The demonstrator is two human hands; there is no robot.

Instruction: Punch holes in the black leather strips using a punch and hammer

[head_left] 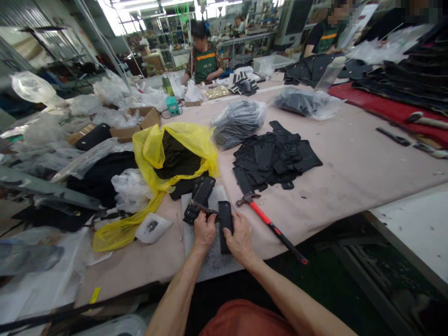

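My left hand is closed on a thin dark strip, beside a stack of black pieces. A long black rectangular piece is gripped by my right hand, its thumb on the top face and fingers along the right edge. Under both hands lies a grey-white board. Right of them rests a hammer with a red and black handle. A heap of flat black pieces lies farther back.
A yellow plastic bag with dark pieces stands behind my left hand. Behind the heap are clear bags of black parts. Cardboard and plastic wrap crowd the left. A person sits across the table, another at upper right.
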